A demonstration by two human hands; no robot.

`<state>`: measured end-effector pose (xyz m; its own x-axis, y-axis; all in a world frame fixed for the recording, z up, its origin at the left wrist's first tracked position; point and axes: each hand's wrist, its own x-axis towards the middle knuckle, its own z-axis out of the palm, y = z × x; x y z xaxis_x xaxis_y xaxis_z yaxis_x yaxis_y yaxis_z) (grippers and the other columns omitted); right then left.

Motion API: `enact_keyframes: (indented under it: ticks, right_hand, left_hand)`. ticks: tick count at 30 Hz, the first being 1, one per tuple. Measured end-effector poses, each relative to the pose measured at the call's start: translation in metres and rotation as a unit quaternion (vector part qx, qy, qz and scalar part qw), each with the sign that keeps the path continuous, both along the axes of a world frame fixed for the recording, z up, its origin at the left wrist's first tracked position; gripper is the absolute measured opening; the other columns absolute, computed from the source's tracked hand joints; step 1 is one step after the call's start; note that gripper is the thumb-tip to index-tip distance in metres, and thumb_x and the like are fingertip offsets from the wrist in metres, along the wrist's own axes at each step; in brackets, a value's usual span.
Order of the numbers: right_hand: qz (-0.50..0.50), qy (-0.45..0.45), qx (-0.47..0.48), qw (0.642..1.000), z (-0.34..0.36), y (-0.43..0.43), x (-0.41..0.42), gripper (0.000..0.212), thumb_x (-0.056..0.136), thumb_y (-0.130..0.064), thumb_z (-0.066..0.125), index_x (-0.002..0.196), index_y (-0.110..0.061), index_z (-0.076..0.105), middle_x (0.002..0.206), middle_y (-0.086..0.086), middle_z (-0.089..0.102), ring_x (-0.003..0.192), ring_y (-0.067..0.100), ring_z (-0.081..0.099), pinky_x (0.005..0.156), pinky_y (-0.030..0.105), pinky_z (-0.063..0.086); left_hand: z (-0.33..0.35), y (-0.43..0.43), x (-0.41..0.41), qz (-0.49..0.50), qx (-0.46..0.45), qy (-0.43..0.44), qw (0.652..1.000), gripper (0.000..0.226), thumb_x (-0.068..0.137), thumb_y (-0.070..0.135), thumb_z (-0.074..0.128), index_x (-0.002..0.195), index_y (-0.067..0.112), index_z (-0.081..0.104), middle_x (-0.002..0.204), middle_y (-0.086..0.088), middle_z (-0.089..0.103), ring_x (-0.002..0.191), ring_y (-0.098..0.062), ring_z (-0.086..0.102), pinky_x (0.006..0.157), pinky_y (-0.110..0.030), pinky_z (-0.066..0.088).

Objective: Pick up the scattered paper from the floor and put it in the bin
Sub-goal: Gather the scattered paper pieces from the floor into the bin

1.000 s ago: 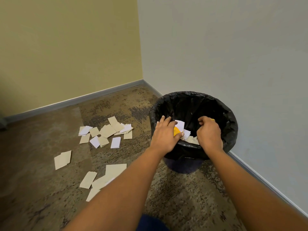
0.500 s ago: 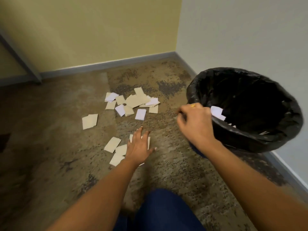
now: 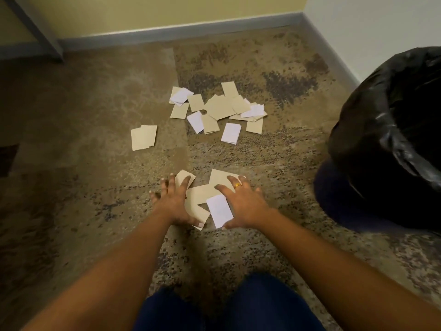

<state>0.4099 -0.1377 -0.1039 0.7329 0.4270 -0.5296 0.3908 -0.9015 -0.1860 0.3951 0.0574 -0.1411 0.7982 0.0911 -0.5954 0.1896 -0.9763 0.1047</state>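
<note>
Both my hands lie spread on a small cluster of tan and white paper pieces [image 3: 202, 194] on the carpet in front of me. My left hand [image 3: 173, 203] presses flat on the cluster's left side, fingers straight. My right hand [image 3: 241, 203], wearing a gold ring, rests on the right side with a white piece [image 3: 219, 210] by its thumb. Farther off lies a larger scatter of paper [image 3: 219, 111], and a separate tan pair [image 3: 144, 137] sits to its left. The bin [image 3: 381, 144], lined with a black bag, stands at the right edge.
Patterned brown carpet covers the floor. A yellow wall with a grey skirting board [image 3: 176, 32] runs along the back, and a white wall meets it at the far right corner. A grey sloping leg [image 3: 35, 27] stands at the far left. My blue-clad knees [image 3: 226, 306] are at the bottom.
Both hands left the bin and came down to the floor. The right hand, near the bin rim half a second ago, now rests on the near paper cluster beside the left hand. The view turned left.
</note>
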Motion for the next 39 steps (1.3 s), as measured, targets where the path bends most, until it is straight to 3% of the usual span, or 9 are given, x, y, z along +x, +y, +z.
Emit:
enact_keyframes:
  ticks: [5,10,12,16,19,25,33,39]
  right_hand:
    - [0.003,0.016,-0.028,0.999,-0.022,0.020,0.028,0.123,0.058,-0.059,0.078,0.147,-0.037,-0.005,0.156,0.006,-0.020,0.141,0.038,-0.019,0.103,0.075,0.008]
    - [0.007,0.042,-0.056,0.998,-0.036,0.033,0.038,0.129,0.056,-0.061,0.078,0.146,-0.037,-0.011,0.154,0.008,-0.027,0.139,0.039,-0.025,0.100,0.077,0.006]
    - [-0.002,0.046,-0.051,0.998,-0.039,0.036,0.036,0.125,0.057,-0.059,0.079,0.147,-0.037,-0.005,0.156,0.008,-0.021,0.140,0.038,-0.022,0.101,0.076,0.010]
    - [-0.030,0.006,-0.019,0.999,-0.037,0.040,0.031,0.104,0.060,-0.052,0.081,0.143,-0.038,0.020,0.156,0.006,0.005,0.140,0.035,0.006,0.099,0.063,0.031]
    - [-0.033,-0.012,-0.020,0.999,-0.036,0.044,0.027,0.089,0.065,-0.047,0.080,0.138,-0.036,0.030,0.149,0.008,0.018,0.135,0.034,0.016,0.095,0.056,0.039]
    - [-0.064,0.014,0.002,0.998,-0.035,0.047,0.023,0.067,0.073,-0.033,0.077,0.131,-0.032,0.041,0.149,0.009,0.018,0.134,0.036,0.019,0.101,0.051,0.039]
    - [-0.100,-0.016,0.058,0.993,-0.039,0.043,0.010,0.036,0.089,-0.011,0.057,0.121,-0.026,0.051,0.128,0.011,0.046,0.121,0.032,0.039,0.088,0.035,0.043]
    - [-0.125,-0.031,0.105,0.986,-0.023,0.030,-0.005,0.034,0.088,-0.005,0.052,0.118,-0.020,0.057,0.109,0.014,0.064,0.101,0.031,0.058,0.074,0.030,0.044]
  left_hand:
    - [-0.013,-0.001,0.012,-0.009,-0.015,0.003,1.000,0.140,0.052,0.064,0.079,0.146,0.032,-0.020,0.153,-0.020,-0.023,0.142,-0.039,-0.019,0.113,-0.059,-0.001]
    - [-0.019,-0.004,0.006,0.002,-0.024,-0.046,0.999,0.132,0.053,0.057,0.082,0.149,0.031,-0.005,0.157,-0.014,-0.014,0.144,-0.036,-0.011,0.116,-0.050,0.007]
    - [-0.018,-0.004,0.006,0.002,-0.039,-0.064,0.997,0.123,0.056,0.053,0.083,0.150,0.031,0.005,0.158,-0.010,-0.004,0.145,-0.035,-0.004,0.116,-0.048,0.015]
    - [-0.018,-0.004,0.004,-0.011,-0.042,-0.115,0.992,0.108,0.059,0.048,0.083,0.147,0.027,0.024,0.154,-0.005,0.022,0.140,-0.029,0.017,0.113,-0.042,0.024]
    - [-0.013,-0.009,0.003,-0.018,-0.046,-0.122,0.991,0.098,0.061,0.043,0.083,0.143,0.027,0.031,0.145,0.000,0.036,0.132,-0.024,0.029,0.103,-0.040,0.036]
    - [-0.012,-0.015,0.002,0.044,-0.080,-0.102,0.991,0.076,0.064,0.035,0.083,0.129,0.026,0.046,0.124,-0.001,0.060,0.114,-0.023,0.055,0.087,-0.033,0.043]
    - [-0.005,-0.017,-0.004,0.050,-0.073,-0.089,0.992,0.059,0.072,0.038,0.077,0.125,0.026,0.056,0.115,-0.004,0.067,0.104,-0.023,0.062,0.077,-0.028,0.046]
    - [0.014,-0.024,-0.011,0.021,-0.074,-0.098,0.992,0.053,0.076,0.034,0.074,0.126,0.024,0.057,0.123,-0.005,0.055,0.108,-0.025,0.058,0.081,-0.031,0.045]
